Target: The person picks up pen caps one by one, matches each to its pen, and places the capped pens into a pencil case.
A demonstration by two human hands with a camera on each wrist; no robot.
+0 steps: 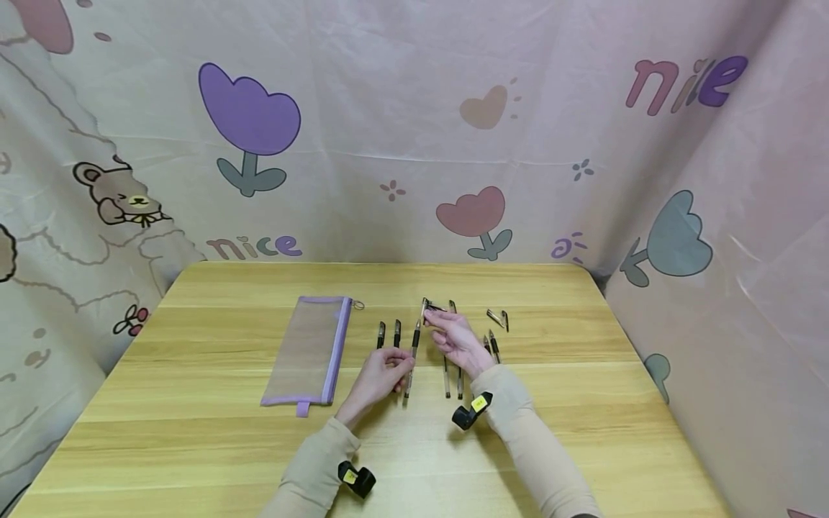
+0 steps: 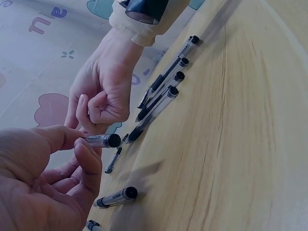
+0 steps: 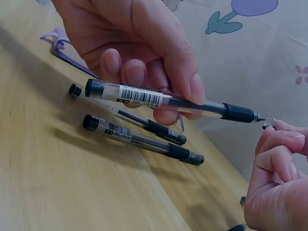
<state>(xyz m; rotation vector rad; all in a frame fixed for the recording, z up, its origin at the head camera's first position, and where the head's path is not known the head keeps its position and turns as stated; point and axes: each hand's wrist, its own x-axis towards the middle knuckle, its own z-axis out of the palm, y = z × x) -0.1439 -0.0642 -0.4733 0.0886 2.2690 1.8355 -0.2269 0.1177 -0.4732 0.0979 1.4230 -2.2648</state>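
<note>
In the head view my left hand (image 1: 378, 374) pinches an uncapped gel pen (image 1: 414, 345) between thumb and fingers. The right wrist view shows that pen's clear barrel (image 3: 139, 96) with a barcode label, a black grip and a bare tip. My right hand (image 1: 456, 342) pinches a clear pen cap (image 1: 424, 309) by its fingertips. The cap's mouth (image 3: 269, 122) is right at the pen's tip; whether they touch I cannot tell. Two capped pens (image 1: 397, 332) lie beyond my left hand, partly hidden by it. More pens (image 1: 460, 381) lie under and beside my right hand.
Left of the hands lies a mesh zip pouch (image 1: 304, 352) with purple trim and a ring on its zip. Loose caps (image 1: 495, 316) and uncapped pens (image 1: 495, 347) lie at the right. A printed curtain (image 1: 388, 129) hangs behind the wooden table (image 1: 194, 432).
</note>
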